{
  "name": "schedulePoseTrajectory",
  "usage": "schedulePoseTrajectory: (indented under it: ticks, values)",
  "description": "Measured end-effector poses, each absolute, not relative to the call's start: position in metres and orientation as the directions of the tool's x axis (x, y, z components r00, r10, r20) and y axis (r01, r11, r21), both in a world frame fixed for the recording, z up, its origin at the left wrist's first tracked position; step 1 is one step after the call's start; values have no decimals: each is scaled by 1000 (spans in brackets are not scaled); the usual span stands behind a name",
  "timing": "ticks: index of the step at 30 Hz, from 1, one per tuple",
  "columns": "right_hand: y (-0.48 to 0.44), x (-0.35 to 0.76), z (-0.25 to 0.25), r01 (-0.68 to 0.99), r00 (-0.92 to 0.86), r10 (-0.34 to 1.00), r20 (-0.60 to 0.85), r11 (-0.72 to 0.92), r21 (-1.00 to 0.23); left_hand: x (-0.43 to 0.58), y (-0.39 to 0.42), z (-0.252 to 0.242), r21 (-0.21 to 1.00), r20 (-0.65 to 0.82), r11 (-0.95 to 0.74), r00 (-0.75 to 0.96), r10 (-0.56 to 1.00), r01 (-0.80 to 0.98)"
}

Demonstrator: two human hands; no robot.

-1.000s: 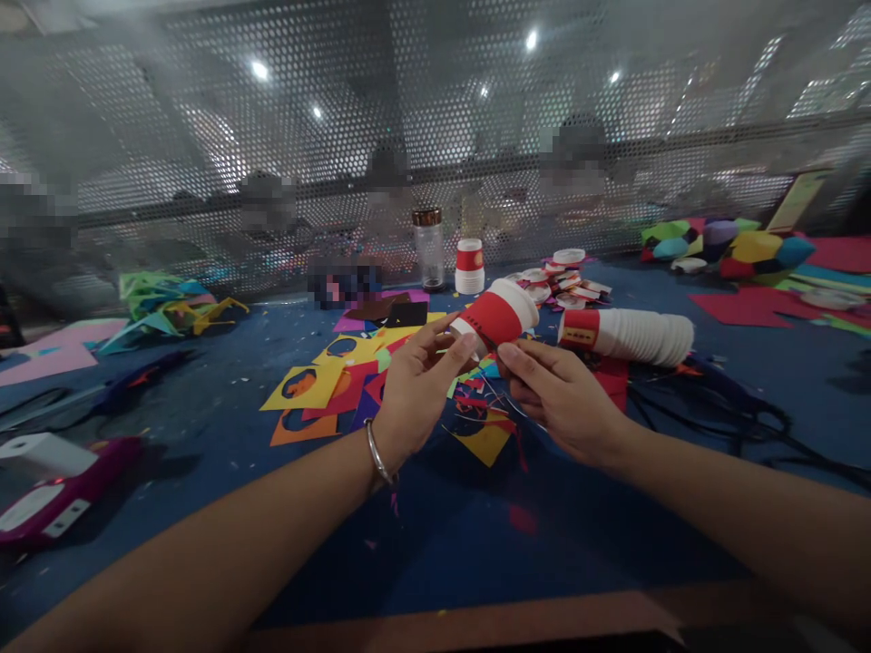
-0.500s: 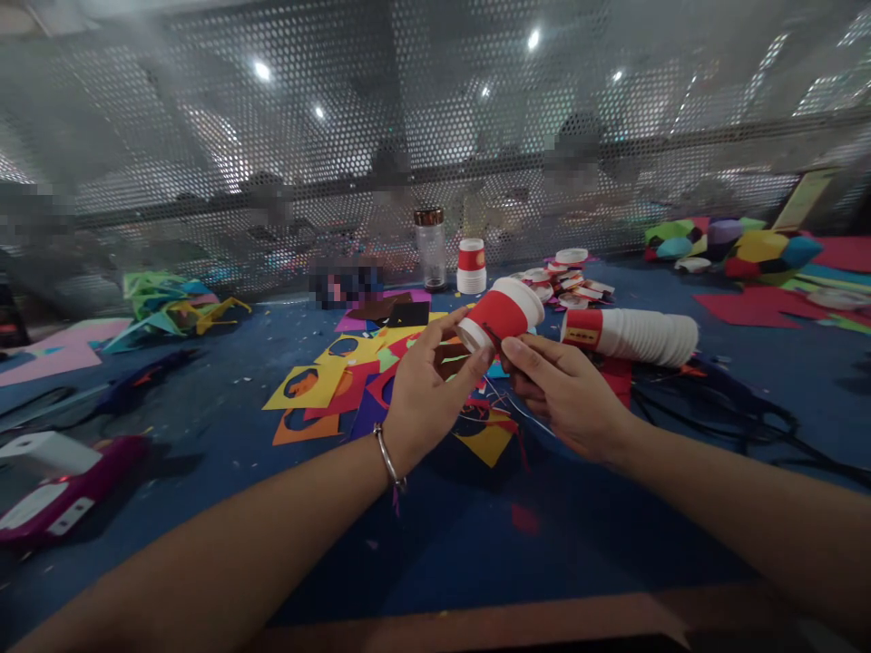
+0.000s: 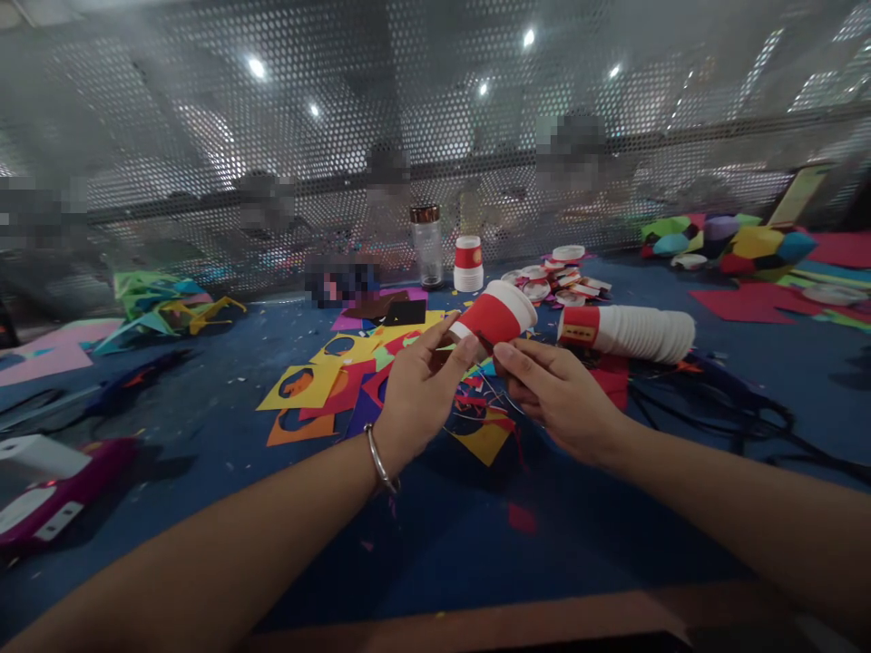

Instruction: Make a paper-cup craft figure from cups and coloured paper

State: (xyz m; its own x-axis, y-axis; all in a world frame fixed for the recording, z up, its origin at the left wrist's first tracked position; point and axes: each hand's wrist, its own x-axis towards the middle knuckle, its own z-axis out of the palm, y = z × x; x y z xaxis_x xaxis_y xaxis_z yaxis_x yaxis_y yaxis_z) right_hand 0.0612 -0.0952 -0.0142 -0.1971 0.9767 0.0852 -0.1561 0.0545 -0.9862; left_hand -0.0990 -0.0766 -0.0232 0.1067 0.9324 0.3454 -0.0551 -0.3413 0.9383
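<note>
A red and white paper cup (image 3: 495, 316) is tilted on its side above the table, its wide rim facing up and right. My left hand (image 3: 425, 390) is closed around its narrow end, thumb along the lower side. My right hand (image 3: 554, 390) has thumb and forefinger pinched at the cup's lower edge. What those fingers hold, if anything, is hidden. A small dark mark shows on the red band near the fingertips. Beneath the hands lie coloured paper sheets with round cut-outs (image 3: 319, 385) and thin strands. Just right of the cup lies a long stack of nested paper cups (image 3: 630, 332).
Farther back stand a clear bottle (image 3: 428, 254) and a short upright cup stack (image 3: 468, 263). Cut cup pieces (image 3: 554, 277) pile beside them. Dark cables (image 3: 721, 413) run at right. At left sits a magenta power strip (image 3: 74, 494). A perforated metal screen (image 3: 306, 136) closes the back.
The cup is turned slightly and sits a little lower and left in view. Both hands keep nearly the same hold. The whole view has shifted slightly.
</note>
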Motion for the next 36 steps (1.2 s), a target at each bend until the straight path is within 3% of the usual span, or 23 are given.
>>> schedulePoseTrajectory:
  ticks: [21,36]
  values:
    - [-99,61,-15,-129,-180,979,95,72,-989,-100,-83,-27,847,506,-508,59,861,157]
    - [-98,61,-12,-110,-192,975,115,95,-989,-95,-84,-28,917,395,-396,30,918,49]
